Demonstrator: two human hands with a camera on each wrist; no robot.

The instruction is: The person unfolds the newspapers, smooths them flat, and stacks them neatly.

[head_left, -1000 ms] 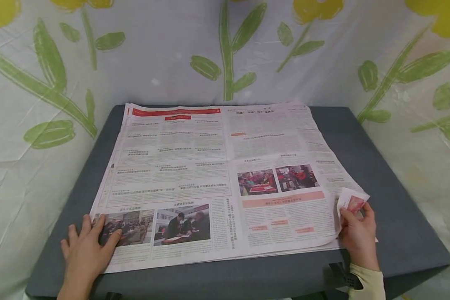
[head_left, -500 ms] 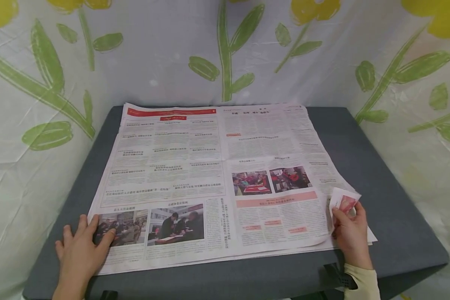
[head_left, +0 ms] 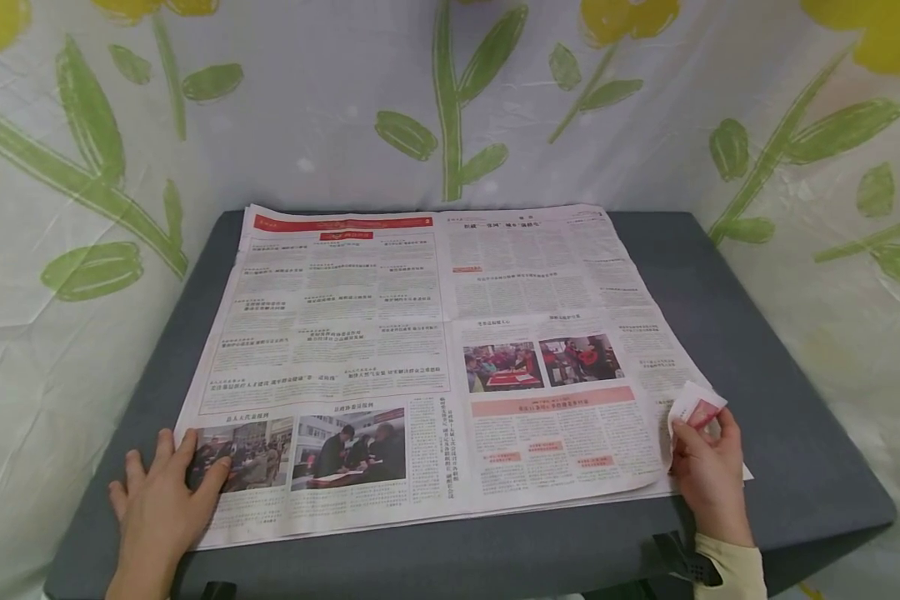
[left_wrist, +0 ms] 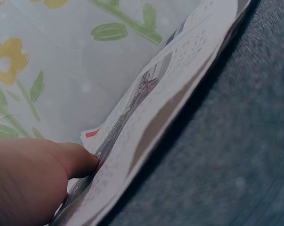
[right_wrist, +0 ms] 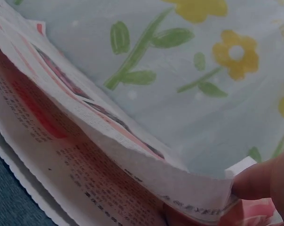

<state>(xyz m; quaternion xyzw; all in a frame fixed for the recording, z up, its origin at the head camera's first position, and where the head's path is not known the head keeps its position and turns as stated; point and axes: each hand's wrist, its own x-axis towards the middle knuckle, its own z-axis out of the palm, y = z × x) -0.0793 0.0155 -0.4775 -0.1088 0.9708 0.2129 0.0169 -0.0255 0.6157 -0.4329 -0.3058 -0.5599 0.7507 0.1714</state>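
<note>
A newspaper (head_left: pixel 330 350) lies spread open on the dark grey table, its layers stacked. My right hand (head_left: pixel 712 475) pinches the near right corner of the top sheet (right_wrist: pixel 198 183) between thumb and fingers. That corner (head_left: pixel 697 404) is turned up, showing a reddish picture on its back. In the right wrist view the lifted sheet bows away from the printed page (right_wrist: pixel 85 174) below it. My left hand (head_left: pixel 161 508) rests with fingers spread on the near left corner, its thumb on a printed photo (head_left: pixel 243 454). In the left wrist view the thumb (left_wrist: pixel 81 160) presses the paper.
The grey tabletop (head_left: pixel 765 367) shows around the newspaper on both sides and along the near edge. A white sheet (head_left: pixel 307 108) printed with yellow flowers and green stems hangs behind and beside the table.
The top sheet has shifted slightly left, and both hands sit slightly further left than a second ago. The pinched corner has tilted a little; the right hand keeps its pinch.
</note>
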